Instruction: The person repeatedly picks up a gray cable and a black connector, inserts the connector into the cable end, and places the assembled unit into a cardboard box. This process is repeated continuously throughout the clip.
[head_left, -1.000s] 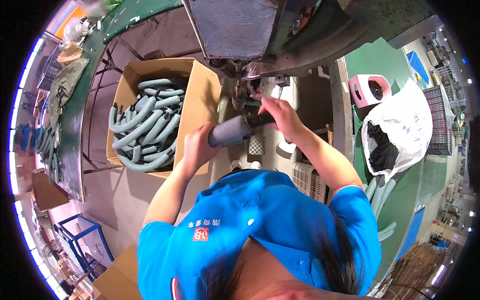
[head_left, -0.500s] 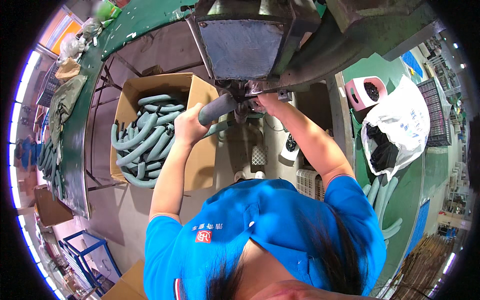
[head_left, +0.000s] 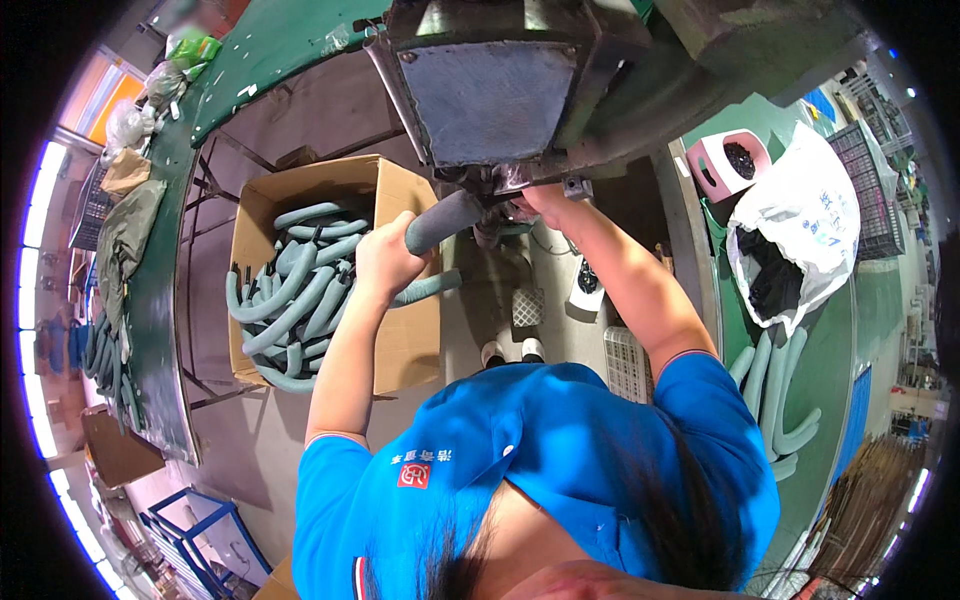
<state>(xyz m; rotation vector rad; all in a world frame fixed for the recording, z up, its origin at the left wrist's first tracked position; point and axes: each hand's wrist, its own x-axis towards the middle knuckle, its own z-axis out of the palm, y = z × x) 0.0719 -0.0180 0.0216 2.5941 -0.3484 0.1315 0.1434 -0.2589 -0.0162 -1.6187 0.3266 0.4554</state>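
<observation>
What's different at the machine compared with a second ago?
Both hands moved forward: the left hand brought the grey-green tube's far end up to the machine, and the right hand went in beneath the machine head; whether it let go of anything is hidden. The left hand's grip, the cardboard box and the white bag stayed as they were.

1. We lose the fingers of the right hand (head_left: 547, 204) at the underside of the machine (head_left: 490, 100), so their grip is hidden.
2. The left hand (head_left: 390, 256) covers part of the grey-green tube (head_left: 445, 221), whose far end we lose in shadow.
3. The top edge cuts off the machine.
4. Black pieces (head_left: 740, 159) in the pink container (head_left: 712, 163) are too small for us to identify.
</observation>
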